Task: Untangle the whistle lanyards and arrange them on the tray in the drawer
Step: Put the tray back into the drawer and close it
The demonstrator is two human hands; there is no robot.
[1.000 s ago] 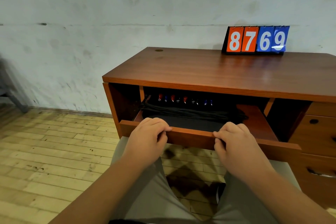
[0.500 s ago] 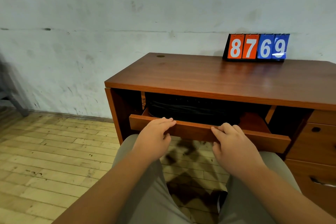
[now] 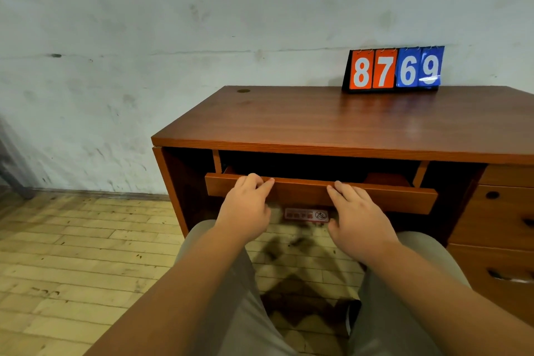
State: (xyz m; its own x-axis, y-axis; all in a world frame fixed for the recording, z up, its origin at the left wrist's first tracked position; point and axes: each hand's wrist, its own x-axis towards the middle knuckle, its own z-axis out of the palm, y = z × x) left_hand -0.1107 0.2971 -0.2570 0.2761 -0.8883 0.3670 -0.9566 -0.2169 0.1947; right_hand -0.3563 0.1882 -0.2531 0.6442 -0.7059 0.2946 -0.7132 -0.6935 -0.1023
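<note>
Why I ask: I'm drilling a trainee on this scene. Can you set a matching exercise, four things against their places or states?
Things
1. scoreboard
2. drawer
3. left hand
4. cable hole

Places or states
a. back left corner of the desk top
b. fingers on the drawer's front, left of the right hand
c. back of the desk top, toward the right
d. sticks a little way out under the desk top

Pairs: 1-c, 2-d, 3-b, 4-a
</note>
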